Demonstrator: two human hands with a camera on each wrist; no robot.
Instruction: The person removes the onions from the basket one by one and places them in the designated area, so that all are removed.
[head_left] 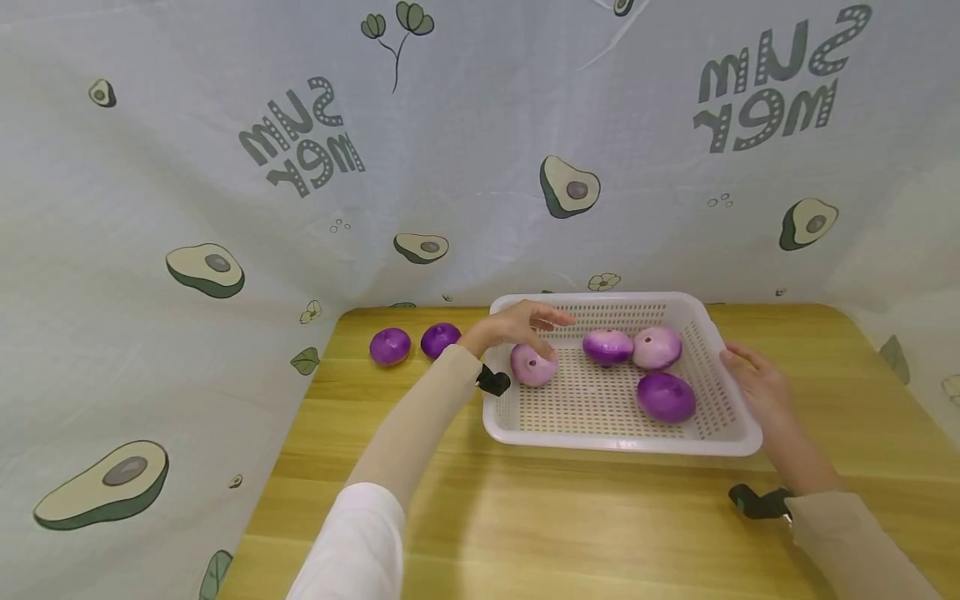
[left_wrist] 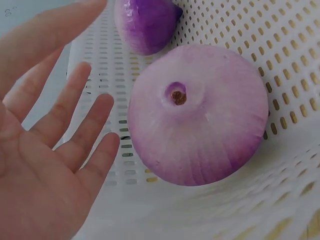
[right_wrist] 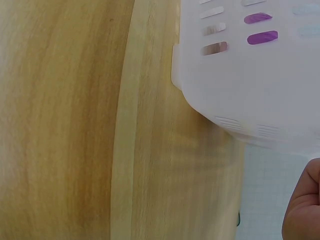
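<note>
A white perforated basket (head_left: 585,442) holds several purple and pale onions. My left hand (head_left: 512,325) hovers over its left end, fingers spread above a pale onion (head_left: 531,368). In the left wrist view, that onion (left_wrist: 200,130) lies beside the left hand (left_wrist: 50,165), with a gap between fingers and onion. Further right in the basket are a two-tone onion (head_left: 607,348), a pale one (head_left: 658,348) and a dark purple one (head_left: 666,397). My right hand (head_left: 765,392) grips the basket's right rim; in the right wrist view only part of the hand (right_wrist: 305,205) shows, by the basket wall (right_wrist: 230,80).
Two dark purple onions (head_left: 390,347) (head_left: 440,337) lie on the wooden table (head_left: 555,517), left of the basket. A pale curtain (head_left: 480,150) with avocado prints hangs behind the table and along its sides.
</note>
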